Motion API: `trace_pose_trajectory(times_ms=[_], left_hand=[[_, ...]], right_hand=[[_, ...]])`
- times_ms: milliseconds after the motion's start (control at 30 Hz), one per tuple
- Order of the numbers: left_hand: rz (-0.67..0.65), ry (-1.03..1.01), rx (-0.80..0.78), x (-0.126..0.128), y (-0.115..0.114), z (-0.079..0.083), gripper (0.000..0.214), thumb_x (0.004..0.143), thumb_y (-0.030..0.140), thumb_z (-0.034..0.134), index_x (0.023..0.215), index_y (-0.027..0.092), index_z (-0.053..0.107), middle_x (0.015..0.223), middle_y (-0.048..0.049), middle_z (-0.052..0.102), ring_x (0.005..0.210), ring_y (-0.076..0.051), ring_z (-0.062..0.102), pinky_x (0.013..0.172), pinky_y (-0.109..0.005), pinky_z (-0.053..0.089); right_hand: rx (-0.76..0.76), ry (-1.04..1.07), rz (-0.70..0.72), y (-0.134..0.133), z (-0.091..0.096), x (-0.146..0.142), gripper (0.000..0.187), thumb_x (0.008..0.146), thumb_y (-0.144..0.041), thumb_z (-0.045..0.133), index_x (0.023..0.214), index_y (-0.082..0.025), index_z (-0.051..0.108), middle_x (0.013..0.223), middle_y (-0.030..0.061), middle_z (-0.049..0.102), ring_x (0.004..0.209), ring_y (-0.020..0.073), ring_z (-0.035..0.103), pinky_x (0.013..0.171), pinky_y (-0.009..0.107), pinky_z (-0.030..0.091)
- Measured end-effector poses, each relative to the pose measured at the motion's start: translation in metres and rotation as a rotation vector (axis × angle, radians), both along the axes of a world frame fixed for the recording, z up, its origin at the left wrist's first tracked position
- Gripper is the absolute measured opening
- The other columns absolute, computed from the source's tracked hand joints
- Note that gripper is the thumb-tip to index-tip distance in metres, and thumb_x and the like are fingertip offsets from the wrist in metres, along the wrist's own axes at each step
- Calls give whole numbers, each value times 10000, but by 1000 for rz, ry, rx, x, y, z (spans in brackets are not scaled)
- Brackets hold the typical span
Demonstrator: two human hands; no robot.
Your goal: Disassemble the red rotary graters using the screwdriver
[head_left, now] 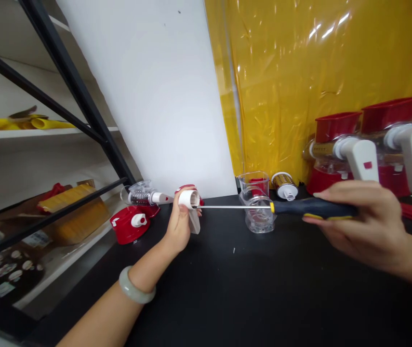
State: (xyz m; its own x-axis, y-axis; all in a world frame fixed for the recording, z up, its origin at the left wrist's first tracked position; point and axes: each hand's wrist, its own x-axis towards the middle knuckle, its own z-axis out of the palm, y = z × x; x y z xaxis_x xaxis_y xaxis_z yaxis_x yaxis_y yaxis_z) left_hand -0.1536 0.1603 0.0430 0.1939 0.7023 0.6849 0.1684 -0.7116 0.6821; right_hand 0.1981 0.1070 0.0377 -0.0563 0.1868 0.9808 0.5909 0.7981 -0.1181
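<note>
My left hand (178, 225) is closed around a small white plastic handle part (190, 205) with a round end, held just above the black table (227, 299). My right hand (366, 224) grips the dark blue and yellow handle of a long screwdriver (310, 208). Its thin metal shaft runs left and the tip meets the round end of the white part. A pale bangle sits on my left wrist.
A red base with a clear drum piece (137, 212) lies left of my left hand. Clear plastic housings (258, 202) and a gold drum (284, 185) stand behind the shaft. Two assembled red and white grinders (372, 144) stand at the right against yellow sheeting. Black shelving (64, 96) stands to the left.
</note>
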Motion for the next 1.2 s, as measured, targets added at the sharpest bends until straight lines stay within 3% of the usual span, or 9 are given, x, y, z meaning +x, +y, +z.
trace_pose_trajectory(times_ms=[67,133,267,333,533,733,867,1033,1200], left_hand=[[26,26,11,1,0,-3,597,942,652,302,1345,224,404,1072,-111,578,792,-178,577,650,-312,520],[63,55,45,3,-1,-6,582,947,638,305,1352,230,395,1082,-110,573,819,-186,576,671,-319,519],[144,110,177,4,-3,-6,548,968,592,303,1366,224,384,1133,-116,550,898,-203,578,762,-355,511],[188,178,283,2,-4,-5,543,975,568,318,1376,209,387,1213,-135,524,1000,-222,568,868,-387,482],[201,221,290,1,-3,-9,547,980,561,301,1391,209,377,1229,-135,514,1023,-231,554,914,-407,446],[75,97,83,4,-7,-11,553,962,609,290,1362,242,392,1024,-86,571,811,-185,563,710,-331,490],[-11,-15,-45,7,-5,-11,569,935,644,358,1314,228,445,888,-50,581,743,-171,566,654,-305,481],[-45,-237,-159,9,1,-12,591,898,671,436,1284,226,465,854,-30,604,684,-161,584,626,-306,493],[-43,-260,-130,12,-3,-11,609,883,692,437,1282,234,482,954,-51,609,737,-166,604,693,-336,517]], right_hand=[[-83,73,41,2,4,-7,262,714,-208,788,893,-275,608,951,35,635,889,195,648,775,358,565],[-348,202,142,5,8,-13,305,778,-323,749,1020,-257,575,979,51,667,904,203,666,767,363,573],[-1020,356,357,7,12,-16,486,894,-650,471,1014,-190,568,729,58,701,540,179,645,431,270,475],[-1135,305,302,4,14,-14,547,915,-681,391,921,-171,588,607,37,666,378,125,526,373,241,367],[-795,23,-40,-6,18,-8,498,970,-578,361,784,-195,619,412,-39,500,378,140,502,412,250,364],[-112,-295,-72,-14,21,1,222,977,-226,441,901,-184,646,735,51,694,645,156,677,579,247,517],[112,-502,-38,-14,20,13,160,933,-210,577,1077,-175,636,927,107,699,826,198,687,726,299,569],[51,-371,92,-14,17,4,259,854,-176,685,1094,-262,634,998,67,663,868,205,664,755,354,574],[-488,225,192,-11,17,-17,276,845,-424,690,1043,-258,592,944,44,673,866,211,681,748,349,582]])
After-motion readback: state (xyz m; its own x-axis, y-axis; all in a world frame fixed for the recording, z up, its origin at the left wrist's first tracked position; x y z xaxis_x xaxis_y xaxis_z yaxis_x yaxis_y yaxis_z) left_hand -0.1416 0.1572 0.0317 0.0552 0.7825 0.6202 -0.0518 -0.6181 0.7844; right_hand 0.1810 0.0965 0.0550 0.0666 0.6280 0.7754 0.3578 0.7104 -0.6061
